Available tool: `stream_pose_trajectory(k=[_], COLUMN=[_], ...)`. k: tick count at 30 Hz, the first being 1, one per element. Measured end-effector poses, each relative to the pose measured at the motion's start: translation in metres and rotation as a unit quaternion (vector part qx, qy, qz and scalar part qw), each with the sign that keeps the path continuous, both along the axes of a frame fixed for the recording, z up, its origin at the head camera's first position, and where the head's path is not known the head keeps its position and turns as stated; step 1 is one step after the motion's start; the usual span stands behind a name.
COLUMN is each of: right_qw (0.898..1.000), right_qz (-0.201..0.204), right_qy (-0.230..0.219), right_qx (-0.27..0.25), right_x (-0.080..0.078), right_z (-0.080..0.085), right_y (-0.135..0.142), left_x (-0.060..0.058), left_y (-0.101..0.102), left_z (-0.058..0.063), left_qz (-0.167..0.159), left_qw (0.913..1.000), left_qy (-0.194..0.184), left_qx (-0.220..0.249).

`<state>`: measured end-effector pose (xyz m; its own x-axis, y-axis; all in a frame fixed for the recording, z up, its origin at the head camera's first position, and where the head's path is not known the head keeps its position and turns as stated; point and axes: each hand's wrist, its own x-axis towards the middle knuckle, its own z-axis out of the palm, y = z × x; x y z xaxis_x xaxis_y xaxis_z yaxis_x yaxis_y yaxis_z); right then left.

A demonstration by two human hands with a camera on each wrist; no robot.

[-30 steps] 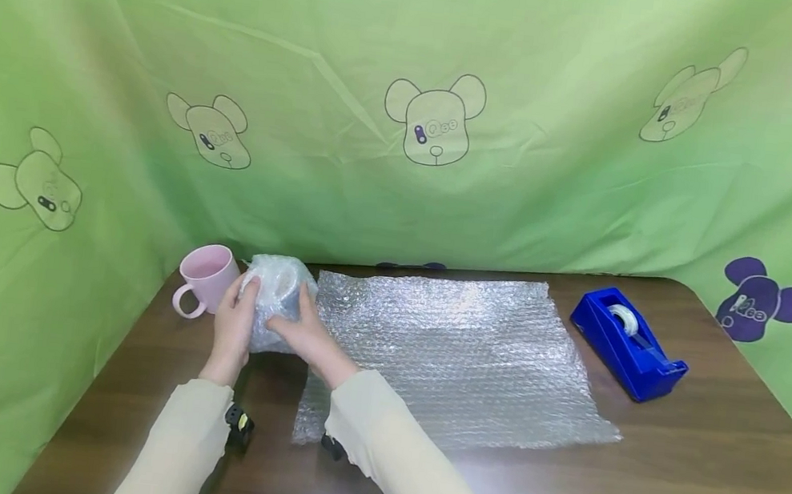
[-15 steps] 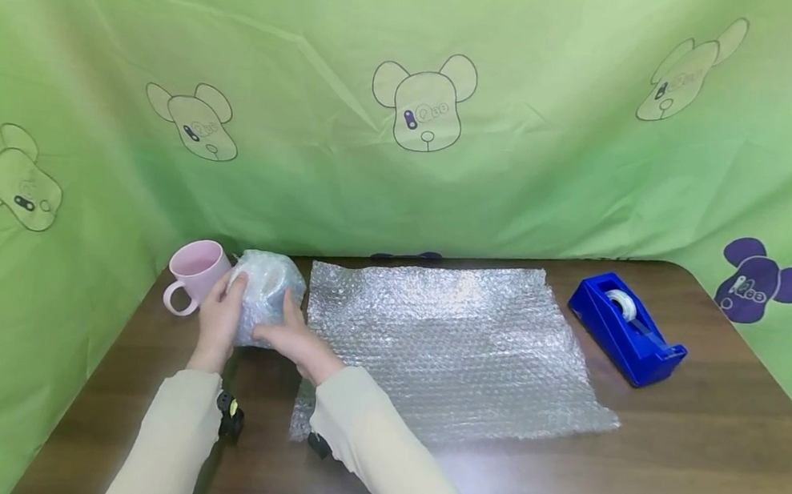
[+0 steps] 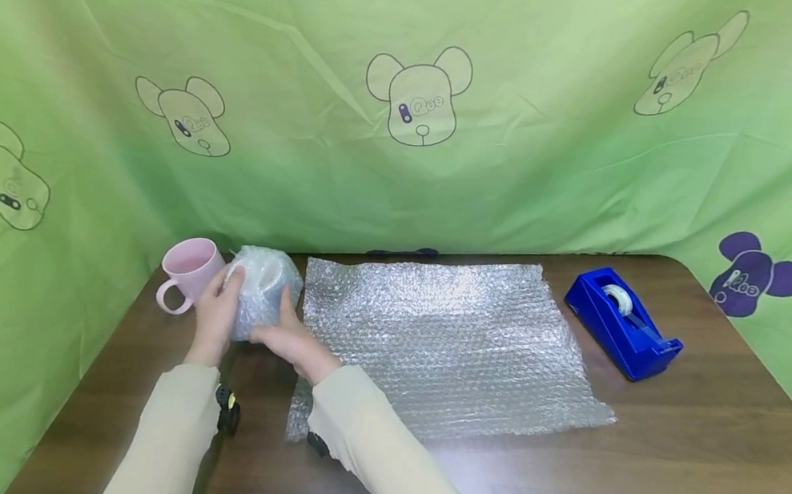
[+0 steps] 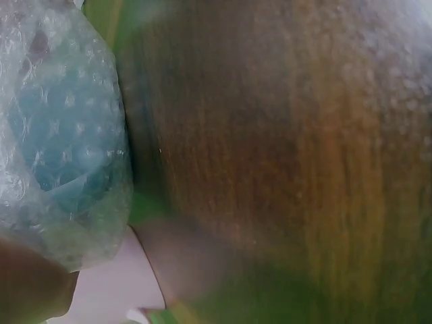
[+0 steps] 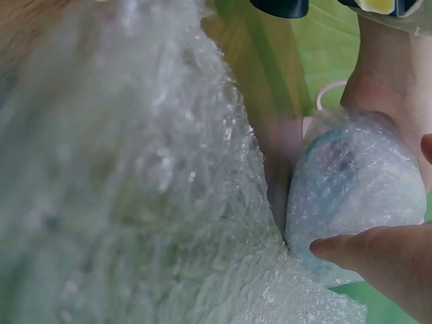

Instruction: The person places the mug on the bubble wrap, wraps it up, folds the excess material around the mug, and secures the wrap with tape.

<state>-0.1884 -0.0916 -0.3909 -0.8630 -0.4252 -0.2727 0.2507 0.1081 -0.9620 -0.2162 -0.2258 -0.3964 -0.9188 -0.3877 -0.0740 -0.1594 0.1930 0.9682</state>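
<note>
A rounded bundle in bubble wrap (image 3: 265, 285) stands at the table's back left, between both hands. Something bluish shows dimly through the wrap (image 4: 64, 145) in the left wrist view; what it is cannot be told. My left hand (image 3: 216, 323) holds the bundle's left side. From the right and front, my right hand (image 3: 292, 339) grips it, its thumb and fingers spread round the wrap; a finger lies against the plastic in the right wrist view. Just left of the bundle is a pink mug (image 3: 199, 273), handle toward the left front.
A flat sheet of bubble wrap (image 3: 443, 349) covers the table's middle, close to the bundle's right side. Farther right sits a blue tape dispenser (image 3: 623, 323) with a roll of clear tape. A green printed curtain (image 3: 287, 179) hangs behind the wooden table (image 3: 677, 470).
The head view has shifted slightly, so everything sits a bit farther left and higher. Both hands keep hold of the bundle, which stays beside the mug, turned a little.
</note>
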Motion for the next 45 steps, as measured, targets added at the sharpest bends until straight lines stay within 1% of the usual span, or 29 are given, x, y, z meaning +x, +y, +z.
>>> stream_pose_trajectory(k=[5, 9, 11, 13, 15, 16, 18, 19, 21, 23, 25, 29, 31, 33, 36, 37, 40, 43, 45], right_qw=[1.000, 0.999, 0.998, 0.997, 0.996, 0.995, 0.994, 0.994, 0.993, 0.991, 0.990, 0.986, 0.983, 0.980, 0.975, 0.973, 0.967, 0.959, 0.954], right_qz=[-0.008, -0.033, -0.051, -0.065, -0.073, -0.070, -0.068, -0.065, -0.059, -0.055, -0.054, -0.049, -0.046, -0.043, -0.036, -0.032, -0.018, -0.014, -0.020], right_qy=[0.004, 0.002, 0.000, -0.005, -0.012, -0.015, -0.012, -0.007, 0.008, 0.026, 0.039, 0.060, 0.067, 0.079, 0.093, 0.097, 0.101, 0.109, 0.115], right_qx=[0.018, 0.024, 0.025, 0.039, 0.058, 0.067, 0.090, 0.093, 0.105, 0.119, 0.128, 0.150, 0.164, 0.176, 0.197, 0.205, 0.233, 0.261, 0.276], right_x=[0.003, 0.006, 0.009, 0.011, 0.012, 0.012, 0.011, 0.011, 0.011, 0.013, 0.015, 0.020, 0.024, 0.029, 0.037, 0.039, 0.045, 0.050, 0.053], right_z=[0.001, 0.005, 0.009, 0.015, 0.022, 0.027, 0.034, 0.039, 0.048, 0.057, 0.066, 0.079, 0.082, 0.084, 0.084, 0.083, 0.075, 0.062, 0.052], right_y=[0.001, 0.005, 0.010, 0.018, 0.029, 0.036, 0.051, 0.060, 0.079, 0.100, 0.122, 0.170, 0.194, 0.217, 0.249, 0.259, 0.289, 0.315, 0.329], left_x=[0.001, 0.002, 0.004, 0.004, 0.005, 0.005, 0.005, 0.006, 0.009, 0.012, 0.014, 0.017, 0.019, 0.022, 0.023, 0.023, 0.022, 0.023, 0.025], left_y=[-0.001, -0.003, -0.004, -0.004, -0.005, -0.005, -0.005, -0.005, -0.004, -0.004, -0.005, -0.012, -0.019, -0.029, -0.044, -0.049, -0.065, -0.078, -0.085], left_z=[0.004, 0.008, 0.010, 0.010, 0.010, 0.011, 0.011, 0.012, 0.014, 0.016, 0.019, 0.023, 0.025, 0.027, 0.030, 0.031, 0.029, 0.023, 0.018], left_qz=[-0.018, -0.026, -0.029, -0.032, -0.035, -0.033, -0.023, -0.014, 0.013, 0.044, 0.073, 0.129, 0.156, 0.174, 0.192, 0.196, 0.202, 0.183, 0.157], left_qw=[0.9998, 0.9995, 0.9991, 0.9987, 0.9980, 0.9975, 0.9970, 0.9966, 0.9949, 0.9920, 0.9878, 0.9765, 0.9706, 0.9673, 0.9652, 0.9657, 0.9679, 0.9732, 0.9770], left_qy=[-0.007, -0.017, -0.026, -0.034, -0.040, -0.045, -0.043, -0.038, -0.024, 0.001, 0.029, 0.078, 0.094, 0.100, 0.094, 0.084, 0.035, 0.003, -0.011], left_qx=[0.000, -0.008, -0.015, -0.022, -0.034, -0.042, -0.061, -0.072, -0.097, -0.118, -0.134, -0.154, -0.157, -0.154, -0.150, -0.148, -0.145, -0.139, -0.144])
